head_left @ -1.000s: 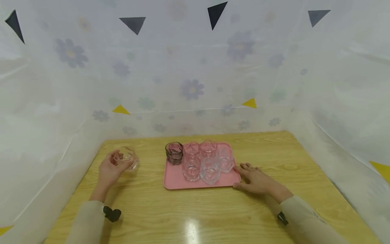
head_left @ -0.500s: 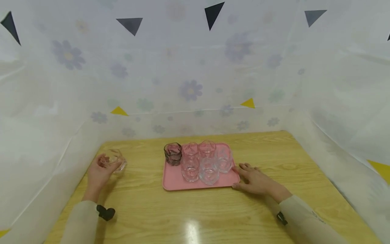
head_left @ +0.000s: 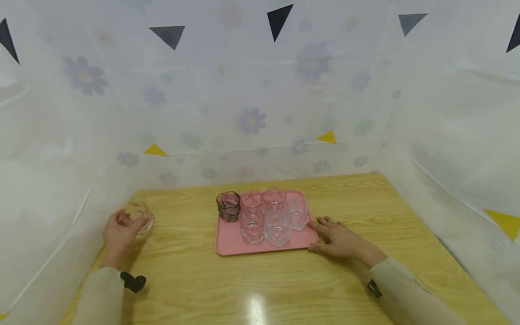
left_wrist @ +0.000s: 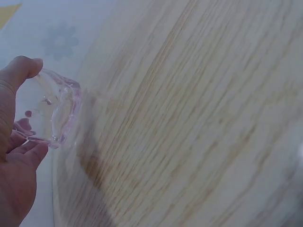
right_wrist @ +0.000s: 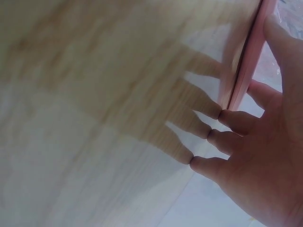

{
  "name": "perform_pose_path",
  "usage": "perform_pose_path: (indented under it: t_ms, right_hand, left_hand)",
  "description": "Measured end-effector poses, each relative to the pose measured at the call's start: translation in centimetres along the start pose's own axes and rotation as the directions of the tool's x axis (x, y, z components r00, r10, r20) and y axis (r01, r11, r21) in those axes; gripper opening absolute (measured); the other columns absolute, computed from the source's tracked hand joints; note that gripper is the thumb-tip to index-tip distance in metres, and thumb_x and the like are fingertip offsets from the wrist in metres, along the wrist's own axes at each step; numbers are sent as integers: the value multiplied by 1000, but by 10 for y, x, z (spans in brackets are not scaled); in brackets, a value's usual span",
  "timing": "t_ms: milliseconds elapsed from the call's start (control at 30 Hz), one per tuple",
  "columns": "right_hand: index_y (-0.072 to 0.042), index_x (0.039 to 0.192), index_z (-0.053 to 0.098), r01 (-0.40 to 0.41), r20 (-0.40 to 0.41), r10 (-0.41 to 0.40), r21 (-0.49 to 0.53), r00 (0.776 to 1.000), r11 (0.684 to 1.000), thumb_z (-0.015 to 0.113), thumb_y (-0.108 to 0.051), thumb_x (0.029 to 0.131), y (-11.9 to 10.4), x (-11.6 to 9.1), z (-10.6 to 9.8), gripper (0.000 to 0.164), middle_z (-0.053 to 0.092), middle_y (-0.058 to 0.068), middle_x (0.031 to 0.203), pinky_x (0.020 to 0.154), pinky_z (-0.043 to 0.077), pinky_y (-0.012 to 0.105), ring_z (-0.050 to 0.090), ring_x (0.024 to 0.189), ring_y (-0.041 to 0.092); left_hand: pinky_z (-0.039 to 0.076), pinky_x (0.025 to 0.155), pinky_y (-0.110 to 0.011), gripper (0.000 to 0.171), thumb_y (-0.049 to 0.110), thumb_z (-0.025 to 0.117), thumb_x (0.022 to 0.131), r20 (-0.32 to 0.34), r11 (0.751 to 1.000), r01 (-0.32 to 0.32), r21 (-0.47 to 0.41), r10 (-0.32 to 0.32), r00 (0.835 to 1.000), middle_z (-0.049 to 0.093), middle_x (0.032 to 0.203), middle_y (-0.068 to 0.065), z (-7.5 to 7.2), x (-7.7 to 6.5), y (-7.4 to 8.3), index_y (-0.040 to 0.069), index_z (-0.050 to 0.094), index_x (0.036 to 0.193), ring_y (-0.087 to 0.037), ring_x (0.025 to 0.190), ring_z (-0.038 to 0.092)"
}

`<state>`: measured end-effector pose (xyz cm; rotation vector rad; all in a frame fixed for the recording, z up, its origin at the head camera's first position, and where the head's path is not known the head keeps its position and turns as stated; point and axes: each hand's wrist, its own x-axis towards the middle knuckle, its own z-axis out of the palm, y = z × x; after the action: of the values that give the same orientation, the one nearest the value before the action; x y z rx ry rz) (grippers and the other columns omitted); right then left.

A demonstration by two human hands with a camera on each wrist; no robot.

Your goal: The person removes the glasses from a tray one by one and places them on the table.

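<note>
My left hand [head_left: 118,234] grips a clear, pink-tinted drinking glass [left_wrist: 64,111] with faceted sides, near the table's left edge. The thumb and fingers hold it from opposite sides, close over the wood. My right hand [head_left: 343,241] rests at the right end of a pink tray [head_left: 232,239]. Its fingers are spread, and in the right wrist view the fingertips [right_wrist: 203,163] of the outer fingers touch the table while the thumb lies along the tray's rim. On the tray stand a smoky grey glass [head_left: 229,207] at the back left and several clear or pinkish glasses [head_left: 278,229].
The wooden table [head_left: 195,284] runs up to a white flower-patterned curtain [head_left: 252,90] at the back, with white sheeting on both sides. Black and yellow triangles dot the sheeting. A small black device [head_left: 133,282] sits on the left sleeve.
The left hand has carried the glass leftward, away from the tray. The right hand keeps its place against the tray. The whole head view has shifted slightly.
</note>
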<state>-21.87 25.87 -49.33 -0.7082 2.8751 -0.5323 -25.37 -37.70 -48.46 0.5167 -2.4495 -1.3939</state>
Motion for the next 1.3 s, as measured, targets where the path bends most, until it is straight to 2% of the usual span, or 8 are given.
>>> perform_pose_path:
  t_ms: [267, 533, 800, 900, 1000, 1100, 1200, 1300]
  right_hand:
    - [-12, 162, 42, -1, 14, 1, 3, 1000, 1000, 59, -64, 101, 1, 1, 0, 82, 37, 33, 164, 118, 24, 81, 30, 154, 55]
    - [-13, 163, 41, -5, 18, 5, 9, 1000, 1000, 59, -65, 101, -1, 2, 1, 83, 36, 32, 164, 119, 23, 80, 30, 154, 54]
    - [-13, 163, 41, -13, 17, 13, 11, 1000, 1000, 59, -65, 100, -1, 1, 1, 84, 36, 32, 164, 119, 23, 80, 29, 155, 54]
    - [-13, 163, 41, -9, 16, 8, 14, 1000, 1000, 59, -65, 100, -1, 1, 0, 83, 36, 32, 164, 118, 23, 80, 29, 155, 54]
    - [-13, 163, 42, -8, 14, 8, 10, 1000, 1000, 59, -65, 100, 0, 1, 1, 83, 37, 33, 164, 118, 24, 80, 30, 154, 55]
    - [-13, 163, 42, -10, 12, 9, 2, 1000, 1000, 59, -66, 100, 1, 2, 2, 84, 37, 32, 164, 118, 24, 80, 30, 154, 54]
    - [-13, 163, 42, -10, 14, 10, -6, 1000, 1000, 59, -67, 100, 2, 2, 2, 84, 37, 32, 164, 118, 25, 80, 31, 154, 54]
    - [-13, 163, 42, -13, 14, 13, -8, 1000, 1000, 58, -67, 100, 2, 2, 2, 84, 37, 32, 164, 118, 25, 80, 31, 154, 54]
  left_hand:
    - [37, 80, -8, 103, 47, 77, 94, 24, 999, 34, 13, -35, 999, 45, 158, -23, -3, -1, -3, 1, 21, 167, -28, 131, 48]
    - [37, 74, -5, 104, 48, 78, 93, 15, 998, 41, 49, -41, 999, 48, 155, -23, -8, 1, -4, -2, 22, 166, -5, 103, 48]
    - [37, 73, -5, 105, 50, 76, 94, 50, 995, 38, 97, -43, 998, 46, 155, -23, -9, 6, -4, -4, 20, 165, -7, 103, 48]
    - [43, 80, -15, 104, 51, 75, 95, 59, 992, 22, 123, -30, 998, 46, 154, -27, -10, 5, -5, -5, 21, 164, -20, 112, 52]
    - [51, 98, -40, 107, 53, 73, 96, 85, 990, 0, 138, -12, 996, 40, 158, -33, -12, 5, -4, -6, 16, 165, -39, 129, 50]
    - [40, 115, -65, 112, 53, 73, 95, 112, 991, -24, 133, 9, 994, 26, 166, -37, -15, 5, -2, -3, 7, 167, -52, 147, 37]
    - [32, 118, -73, 117, 56, 74, 94, 118, 988, -51, 145, 34, 992, 14, 171, -35, -19, 6, 3, 4, 0, 169, -58, 153, 25]
    - [32, 115, -77, 117, 58, 73, 93, 111, 978, -107, 180, 88, 990, 16, 171, -33, -22, 6, 13, 8, 1, 170, -61, 152, 24]
